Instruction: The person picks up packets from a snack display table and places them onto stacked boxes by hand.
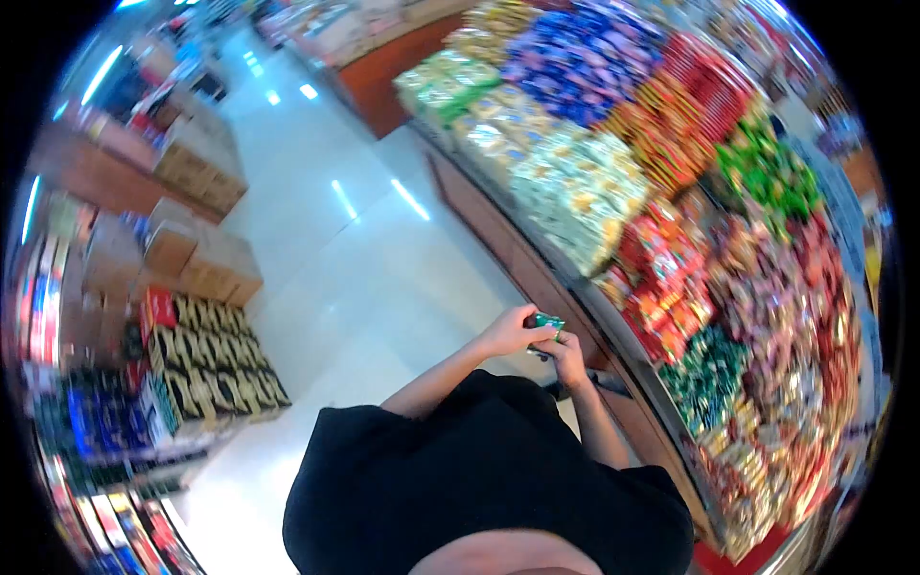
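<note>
Both hands meet in front of my body, beside the edge of the candy display. Between them is a small shiny green wrapped packet (547, 323), partly covered by fingers. My left hand (513, 333) is closed on its left side. My right hand (565, 353) pinches it from the right, and something dark and silvery shows just below the fingers. Close by on the display lies a heap of similar dark green wrapped candies (704, 376). A pile of red wrapped packets (663, 278) lies beyond it.
The wooden display stand (498, 235) runs diagonally along my right, heaped with colourful wrapped sweets. Shiny floor tiles (326, 249) stretch ahead on the left. Cardboard cartons (216, 254) and stacked black-and-gold boxes (213, 359) stand along the left side.
</note>
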Tool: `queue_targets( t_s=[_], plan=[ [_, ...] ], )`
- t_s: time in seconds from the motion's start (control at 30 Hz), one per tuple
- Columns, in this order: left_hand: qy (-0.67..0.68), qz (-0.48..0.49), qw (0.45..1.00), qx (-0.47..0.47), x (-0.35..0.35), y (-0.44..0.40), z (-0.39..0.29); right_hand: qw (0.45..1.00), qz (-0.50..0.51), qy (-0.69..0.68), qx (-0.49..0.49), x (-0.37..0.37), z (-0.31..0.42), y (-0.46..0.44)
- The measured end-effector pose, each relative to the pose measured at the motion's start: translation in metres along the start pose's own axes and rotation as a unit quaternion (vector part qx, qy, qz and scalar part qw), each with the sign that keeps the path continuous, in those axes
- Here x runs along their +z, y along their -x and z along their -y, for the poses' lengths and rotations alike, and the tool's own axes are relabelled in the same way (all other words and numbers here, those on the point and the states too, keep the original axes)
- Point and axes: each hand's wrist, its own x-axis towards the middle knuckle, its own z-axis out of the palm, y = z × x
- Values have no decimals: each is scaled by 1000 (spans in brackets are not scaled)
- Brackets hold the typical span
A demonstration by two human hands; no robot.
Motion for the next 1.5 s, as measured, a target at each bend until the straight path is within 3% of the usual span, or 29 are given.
queue_targets(
  t_s=[0.03, 0.13, 0.17, 0.27, 0.47, 0.57, 0.67, 0.77, 0.87, 1.07, 1.13, 1.27, 1.37, 1.5],
  plan=[
    [26, -24, 999, -28, -24, 21, 24, 999, 39, -34, 3, 33, -7, -12],
    [24, -141, 989, -42, -93, 98, 58, 983, 163, 33, 72, 128, -26, -44],
    [93, -167, 981, -42, -112, 124, 66, 971, 210, 62, 92, 157, -24, -50],
    [57, -186, 976, -97, -165, 204, 69, 920, 339, 142, 139, 236, -10, -61],
    [180, -295, 930, -129, -194, 303, 120, 802, 520, 211, 206, 352, -26, -85],
    [345, -389, 849, -99, -197, 335, 126, 734, 608, 229, 201, 411, -21, -88],
    [317, -464, 826, -36, -213, 360, 162, 695, 631, 223, 262, 457, -60, -107],
    [290, -469, 832, -60, -254, 389, 182, 636, 671, 297, 240, 517, -67, -128],
    [282, -471, 832, -88, -310, 419, 203, 607, 708, 285, 223, 588, -73, -151],
    [260, -529, 801, -102, -433, 476, 224, 594, 715, 269, 252, 743, -51, -183],
    [236, -550, 795, -103, -476, 506, 221, 595, 730, 238, 238, 786, -73, -193],
    [236, -633, 727, -124, -521, 557, 227, 562, 759, 290, 154, 879, -70, -195],
    [250, -695, 671, -61, -547, 586, 242, 559, 757, 326, 92, 934, -85, -195],
    [331, -729, 599, -33, -575, 625, 277, 561, 757, 317, 105, 1002, -107, -187]
  ],
)
